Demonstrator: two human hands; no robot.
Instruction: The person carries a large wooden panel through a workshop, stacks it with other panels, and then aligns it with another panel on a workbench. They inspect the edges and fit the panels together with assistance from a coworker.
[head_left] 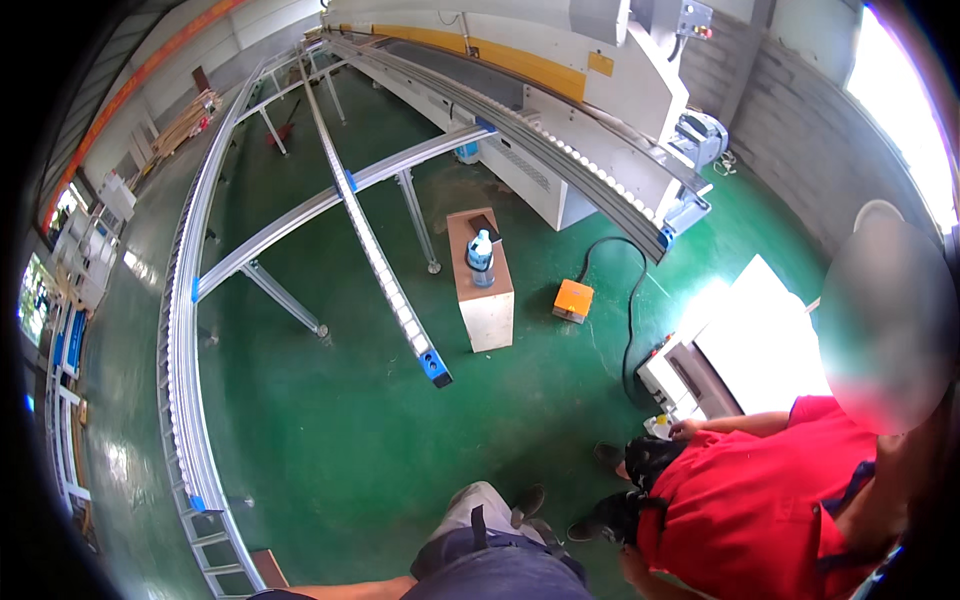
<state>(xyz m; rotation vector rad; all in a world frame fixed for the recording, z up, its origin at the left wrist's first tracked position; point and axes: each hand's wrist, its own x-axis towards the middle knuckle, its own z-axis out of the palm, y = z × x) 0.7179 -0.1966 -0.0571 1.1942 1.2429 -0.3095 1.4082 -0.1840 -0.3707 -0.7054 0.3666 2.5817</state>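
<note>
Neither of my hands shows. A bare strip of my left forearm (pixel 350 590) crosses the lower edge beside my dark shirt (pixel 490 570), and its hand cannot be made out. Nothing of my right arm is visible. Ahead of me, a box-like stand (pixel 487 322) with a brown top carries a clear bottle with a blue label (pixel 481 270) and a flat dark object (pixel 485 224). To the stand's right, an orange foot pedal (pixel 573 299) lies on the green floor with a black cable (pixel 630 320) running from it.
At right, a person in a red shirt (pixel 750 500) has a hand (pixel 686 429) by a white console (pixel 690 370). A long white machine (pixel 540 165) with a yellow band stretches away. Metal roller rails (pixel 380 270) on legs stand ahead and left, joined by a crossbar (pixel 290 222).
</note>
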